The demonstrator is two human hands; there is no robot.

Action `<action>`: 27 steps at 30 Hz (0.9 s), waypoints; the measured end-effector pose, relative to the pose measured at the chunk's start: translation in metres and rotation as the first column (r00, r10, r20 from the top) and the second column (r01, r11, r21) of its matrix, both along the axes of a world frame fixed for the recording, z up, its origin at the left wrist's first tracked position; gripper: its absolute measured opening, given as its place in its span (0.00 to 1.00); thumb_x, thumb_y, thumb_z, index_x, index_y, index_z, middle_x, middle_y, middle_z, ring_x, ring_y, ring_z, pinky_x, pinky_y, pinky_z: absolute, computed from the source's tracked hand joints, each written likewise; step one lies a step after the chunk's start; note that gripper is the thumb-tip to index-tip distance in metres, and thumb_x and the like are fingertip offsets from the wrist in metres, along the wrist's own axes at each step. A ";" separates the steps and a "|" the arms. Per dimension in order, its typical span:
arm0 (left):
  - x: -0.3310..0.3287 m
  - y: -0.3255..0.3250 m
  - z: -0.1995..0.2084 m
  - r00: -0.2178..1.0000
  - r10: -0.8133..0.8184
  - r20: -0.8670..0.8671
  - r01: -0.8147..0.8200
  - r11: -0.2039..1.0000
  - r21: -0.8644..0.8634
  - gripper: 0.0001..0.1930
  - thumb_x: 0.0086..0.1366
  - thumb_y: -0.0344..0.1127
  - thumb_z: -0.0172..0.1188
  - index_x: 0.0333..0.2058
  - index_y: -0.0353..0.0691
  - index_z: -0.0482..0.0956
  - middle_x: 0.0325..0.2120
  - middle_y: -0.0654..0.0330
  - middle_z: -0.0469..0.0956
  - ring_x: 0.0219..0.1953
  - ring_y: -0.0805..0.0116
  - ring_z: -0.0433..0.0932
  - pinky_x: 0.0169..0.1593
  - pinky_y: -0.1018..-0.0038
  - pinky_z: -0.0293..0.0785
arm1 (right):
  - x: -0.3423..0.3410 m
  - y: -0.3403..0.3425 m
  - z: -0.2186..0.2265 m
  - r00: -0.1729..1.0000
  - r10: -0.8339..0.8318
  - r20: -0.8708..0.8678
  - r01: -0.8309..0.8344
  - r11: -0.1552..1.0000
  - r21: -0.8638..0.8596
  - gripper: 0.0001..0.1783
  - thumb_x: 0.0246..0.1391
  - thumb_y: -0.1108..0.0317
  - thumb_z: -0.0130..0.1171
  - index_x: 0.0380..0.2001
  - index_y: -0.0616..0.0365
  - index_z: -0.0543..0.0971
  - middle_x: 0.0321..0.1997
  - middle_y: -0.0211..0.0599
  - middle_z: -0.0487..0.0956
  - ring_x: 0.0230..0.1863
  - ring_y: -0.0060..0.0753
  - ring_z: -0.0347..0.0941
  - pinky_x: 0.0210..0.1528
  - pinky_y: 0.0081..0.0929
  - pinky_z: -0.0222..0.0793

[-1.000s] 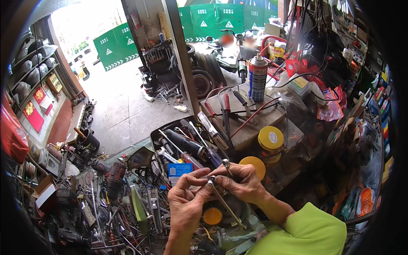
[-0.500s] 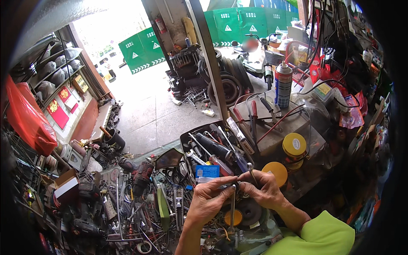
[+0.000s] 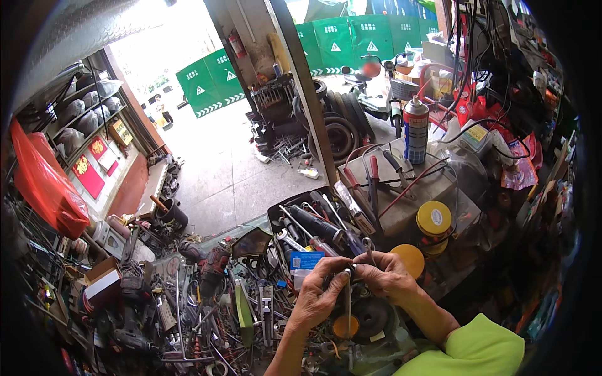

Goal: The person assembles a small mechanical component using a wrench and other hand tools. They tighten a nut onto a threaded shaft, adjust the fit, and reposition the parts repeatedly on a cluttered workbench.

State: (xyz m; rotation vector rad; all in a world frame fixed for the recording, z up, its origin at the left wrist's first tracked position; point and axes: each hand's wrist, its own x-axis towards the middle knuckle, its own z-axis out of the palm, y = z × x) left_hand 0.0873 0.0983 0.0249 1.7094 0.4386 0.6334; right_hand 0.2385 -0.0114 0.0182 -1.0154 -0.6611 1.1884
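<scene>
The long metal tool (image 3: 349, 304) is now hung almost straight toward the near edge of the tabletop (image 3: 241, 226), where a slant was shown a second ago; its upper end is pinched by the left hand (image 3: 320, 294), while a ring-ended tool (image 3: 369, 243) is gripped in the right hand (image 3: 392, 276). The fingertips are brought together just off the near edge of the dark tray (image 3: 273, 210), and what is pinched between them cannot be told; the work, it is judged, is being steadied in the fingers.
</scene>
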 end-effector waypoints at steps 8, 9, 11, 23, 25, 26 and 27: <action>0.005 -0.008 -0.002 0.994 0.074 0.081 -0.053 0.969 -0.242 0.12 0.68 0.29 0.55 0.48 0.34 0.73 0.42 0.61 0.77 0.43 0.76 0.75 0.49 0.80 0.70 | -0.010 0.009 0.004 0.992 -0.118 0.046 0.116 0.992 0.048 0.13 0.61 0.63 0.60 0.42 0.60 0.77 0.20 0.21 0.73 0.13 0.08 0.58 0.14 0.11 0.50; 0.005 -0.008 -0.003 0.992 0.087 0.096 -0.064 0.972 -0.225 0.11 0.68 0.29 0.55 0.48 0.34 0.73 0.41 0.62 0.77 0.42 0.77 0.74 0.48 0.80 0.70 | -0.011 0.010 0.004 0.988 -0.135 0.074 0.129 0.989 0.075 0.13 0.60 0.63 0.60 0.42 0.61 0.77 0.20 0.21 0.73 0.14 0.08 0.60 0.16 0.10 0.53; 0.006 -0.007 -0.003 0.986 0.112 0.127 -0.086 0.977 -0.193 0.11 0.68 0.29 0.55 0.48 0.35 0.73 0.39 0.64 0.77 0.41 0.78 0.74 0.46 0.81 0.70 | -0.019 0.012 0.003 0.953 -0.250 0.171 0.224 0.962 0.157 0.13 0.60 0.63 0.61 0.42 0.62 0.77 0.22 0.21 0.74 0.18 0.10 0.64 0.20 0.11 0.59; -0.002 0.000 0.007 0.972 0.197 0.132 -0.160 0.956 -0.247 0.08 0.68 0.29 0.55 0.44 0.35 0.73 0.37 0.63 0.78 0.40 0.78 0.75 0.47 0.82 0.70 | -0.031 -0.001 -0.011 0.819 -0.154 0.552 0.102 0.987 0.123 0.12 0.56 0.65 0.64 0.32 0.65 0.79 0.20 0.34 0.77 0.20 0.15 0.68 0.23 0.20 0.66; -0.003 0.001 0.002 0.982 0.152 0.109 -0.123 0.965 -0.231 0.08 0.68 0.29 0.55 0.45 0.36 0.72 0.37 0.62 0.78 0.40 0.77 0.76 0.47 0.81 0.70 | -0.027 -0.002 -0.014 0.817 -0.124 0.562 0.074 0.991 0.112 0.13 0.56 0.64 0.64 0.32 0.65 0.79 0.20 0.34 0.77 0.20 0.16 0.69 0.23 0.22 0.66; -0.003 0.001 0.002 0.986 0.141 0.095 -0.118 0.970 -0.213 0.08 0.68 0.29 0.55 0.45 0.36 0.72 0.36 0.62 0.78 0.39 0.77 0.76 0.47 0.80 0.70 | -0.026 -0.003 -0.017 0.828 -0.109 0.550 0.059 0.992 0.108 0.13 0.56 0.63 0.64 0.32 0.65 0.79 0.20 0.35 0.77 0.20 0.16 0.69 0.24 0.22 0.66; -0.003 0.001 0.001 0.988 0.131 0.079 -0.113 0.973 -0.200 0.08 0.68 0.29 0.55 0.45 0.36 0.72 0.36 0.62 0.78 0.39 0.77 0.76 0.47 0.80 0.71 | -0.026 -0.004 -0.020 0.838 -0.092 0.538 0.044 0.994 0.100 0.14 0.56 0.62 0.64 0.32 0.65 0.79 0.20 0.35 0.77 0.21 0.16 0.69 0.24 0.23 0.67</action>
